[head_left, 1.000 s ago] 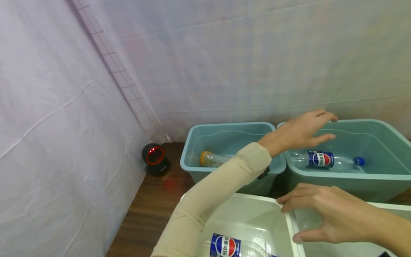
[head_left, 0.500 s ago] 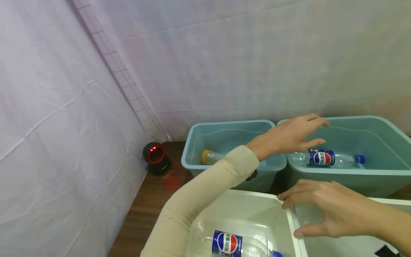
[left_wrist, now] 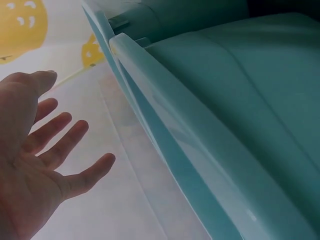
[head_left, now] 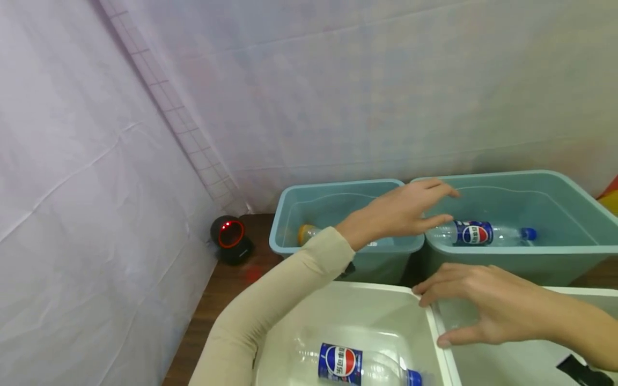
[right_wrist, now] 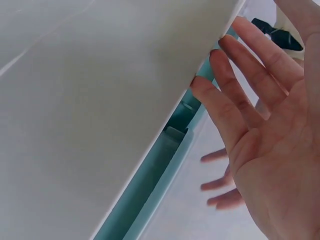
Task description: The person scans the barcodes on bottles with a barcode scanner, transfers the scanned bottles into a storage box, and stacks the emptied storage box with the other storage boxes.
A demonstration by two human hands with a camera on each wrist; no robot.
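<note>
L hand hangs over the seam where the two teal bins meet, fingers straight and spread, holding nothing. Just below and to the right of its fingertips a Pepsi bottle lies on its side on the floor of the right teal bin, blue cap pointing away from the hand; not touching. The left teal bin holds an orange-capped bottle, also lying flat, partly hidden behind the beige sleeve.

R hand hovers low over the near white bins, fingers loosely apart, empty; index tip near the rim of the left white bin, thumb down by the divider (contact can't be told). A second Pepsi bottle lies in that white bin, well apart from both hands.

Bins sit side by side in two rows on the wooden worktop, probably for sorting near to far. A scanner w/ red ring light stands at the far left corner.
</note>
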